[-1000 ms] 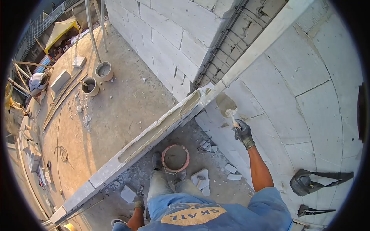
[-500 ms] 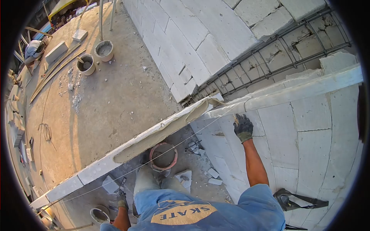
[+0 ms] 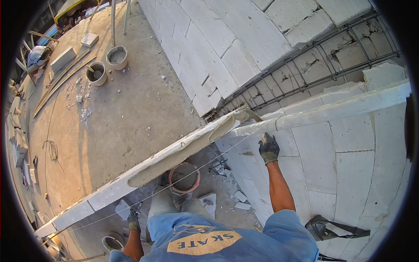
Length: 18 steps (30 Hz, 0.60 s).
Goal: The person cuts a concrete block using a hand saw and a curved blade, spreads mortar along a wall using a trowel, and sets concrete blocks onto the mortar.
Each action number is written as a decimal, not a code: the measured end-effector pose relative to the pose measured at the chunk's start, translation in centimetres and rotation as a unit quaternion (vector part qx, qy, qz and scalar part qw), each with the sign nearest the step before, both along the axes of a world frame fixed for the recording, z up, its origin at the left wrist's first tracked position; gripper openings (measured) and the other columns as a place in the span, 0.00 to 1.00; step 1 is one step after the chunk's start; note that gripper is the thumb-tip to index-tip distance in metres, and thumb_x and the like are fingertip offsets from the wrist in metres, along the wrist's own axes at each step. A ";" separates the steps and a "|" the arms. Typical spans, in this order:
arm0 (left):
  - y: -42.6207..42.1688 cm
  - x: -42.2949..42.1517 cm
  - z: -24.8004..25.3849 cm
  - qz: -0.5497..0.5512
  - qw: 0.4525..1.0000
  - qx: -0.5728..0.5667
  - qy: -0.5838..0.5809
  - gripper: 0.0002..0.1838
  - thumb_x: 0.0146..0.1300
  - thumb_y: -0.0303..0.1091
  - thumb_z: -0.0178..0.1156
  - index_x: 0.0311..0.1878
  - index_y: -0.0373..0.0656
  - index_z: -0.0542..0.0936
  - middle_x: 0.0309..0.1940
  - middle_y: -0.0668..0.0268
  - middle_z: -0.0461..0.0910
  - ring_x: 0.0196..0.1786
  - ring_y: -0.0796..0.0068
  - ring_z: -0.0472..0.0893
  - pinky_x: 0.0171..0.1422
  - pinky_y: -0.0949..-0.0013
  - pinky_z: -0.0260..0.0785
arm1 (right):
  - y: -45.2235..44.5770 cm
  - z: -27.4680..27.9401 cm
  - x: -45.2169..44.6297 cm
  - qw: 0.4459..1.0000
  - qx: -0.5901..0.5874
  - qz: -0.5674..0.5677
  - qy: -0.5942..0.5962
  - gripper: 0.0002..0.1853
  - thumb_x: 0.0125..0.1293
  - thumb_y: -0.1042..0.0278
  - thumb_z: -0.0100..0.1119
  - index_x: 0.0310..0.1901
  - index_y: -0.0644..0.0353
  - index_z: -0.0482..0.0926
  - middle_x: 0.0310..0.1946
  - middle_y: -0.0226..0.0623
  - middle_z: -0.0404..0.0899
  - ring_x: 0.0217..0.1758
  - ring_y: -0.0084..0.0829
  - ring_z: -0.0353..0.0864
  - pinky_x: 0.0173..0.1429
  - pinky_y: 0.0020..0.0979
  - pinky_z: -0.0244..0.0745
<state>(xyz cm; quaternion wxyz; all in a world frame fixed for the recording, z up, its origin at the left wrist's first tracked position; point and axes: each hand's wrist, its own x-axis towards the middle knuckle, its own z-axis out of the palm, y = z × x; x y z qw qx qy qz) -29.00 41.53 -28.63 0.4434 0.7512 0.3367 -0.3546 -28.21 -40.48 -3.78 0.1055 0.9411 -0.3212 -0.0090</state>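
Observation:
My right hand (image 3: 269, 149), in a dark glove with a green cuff, is in front of the pale block wall, just below the long white straight-edged strip (image 3: 340, 108). Its fingers look bent around a small tan piece that I cannot identify. My left hand (image 3: 134, 222), also gloved, hangs low beside my leg, near a broken white block piece (image 3: 123, 210); its fingers are too dark to read. Between my hands runs a low wall of white blocks (image 3: 109, 195), with wet grey mortar (image 3: 174, 161) along its top. A taut string (image 3: 161, 191) runs alongside it.
A mortar bucket (image 3: 184, 178) stands by my legs, another bucket (image 3: 113, 243) at lower left. Across the low wall are two mortar buckets (image 3: 117, 58), planks (image 3: 65, 83) and a bent-over person (image 3: 37, 57). A rebar cage (image 3: 305, 74) fills the wall gap. Block scraps (image 3: 240, 196) litter the floor.
My right hand has shifted slightly left and down along the block wall. My left hand has moved slightly left and up. Grey material at the low wall's far end reaches further right.

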 end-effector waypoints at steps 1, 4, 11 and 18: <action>0.2 0.0 -0.2 -0.001 1.000 0.000 0.000 0.29 0.74 0.54 0.52 0.63 0.37 0.76 0.48 0.63 0.82 0.47 0.69 0.82 0.51 0.64 0.70 | 0.5 0.7 0.1 1.000 0.015 -0.008 -0.016 0.30 0.63 0.54 0.62 0.67 0.49 0.74 0.61 0.45 0.78 0.63 0.45 0.77 0.64 0.45 0.73; 1.2 -0.4 -1.9 -0.019 1.000 0.018 0.001 0.33 0.71 0.62 0.52 0.55 0.36 0.79 0.47 0.63 0.82 0.47 0.68 0.82 0.50 0.64 0.69 | 1.3 2.1 -0.1 0.998 0.019 0.028 -0.058 0.29 0.62 0.55 0.63 0.66 0.48 0.75 0.58 0.42 0.78 0.61 0.45 0.77 0.63 0.44 0.73; 1.9 -1.0 -2.5 -0.112 0.993 0.041 -0.008 0.29 0.74 0.49 0.52 0.72 0.43 0.69 0.55 0.60 0.81 0.47 0.71 0.83 0.49 0.67 0.73 | 1.5 5.4 2.1 0.996 -0.066 0.055 0.014 0.25 0.60 0.59 0.63 0.61 0.45 0.79 0.56 0.40 0.77 0.58 0.51 0.76 0.62 0.51 0.69; 2.4 -1.7 -3.3 -0.117 0.991 0.038 -0.046 0.30 0.72 0.42 0.56 0.74 0.41 0.66 0.54 0.60 0.82 0.45 0.72 0.83 0.48 0.68 0.74 | -1.1 4.7 3.3 0.994 0.000 0.024 0.104 0.20 0.61 0.64 0.58 0.57 0.48 0.81 0.60 0.47 0.76 0.64 0.55 0.73 0.66 0.57 0.64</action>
